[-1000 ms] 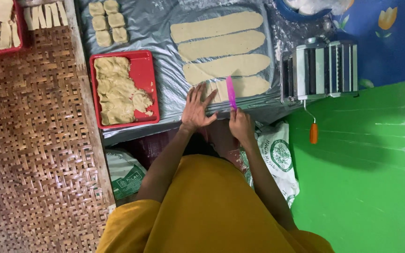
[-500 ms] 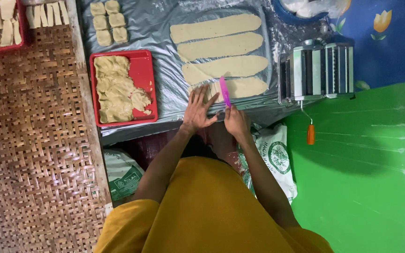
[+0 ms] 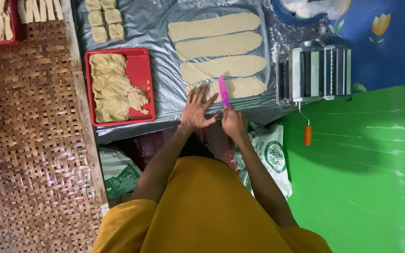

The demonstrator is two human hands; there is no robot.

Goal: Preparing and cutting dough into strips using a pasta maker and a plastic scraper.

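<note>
a: where do we have the dough strip (image 3: 240, 87)?
b: nearest of four on the tabletop (image 3: 165, 93), left hand (image 3: 197, 108) flat on its end, grip spread apart.
a: and our right hand (image 3: 233, 122)?
b: grip clamped on the pink cutter (image 3: 223, 91), blade across the strip.

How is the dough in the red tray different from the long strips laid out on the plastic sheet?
The dough in the red tray is a lumpy, uneven heap, while the long strips are rolled flat and smooth. The tray dough looks slightly greener and darker; the strips are paler. The heap lies untouched, whereas the left hand presses the nearest strip and the right hand holds a pink cutter on it. Both appear to be similar raw dough.
</note>
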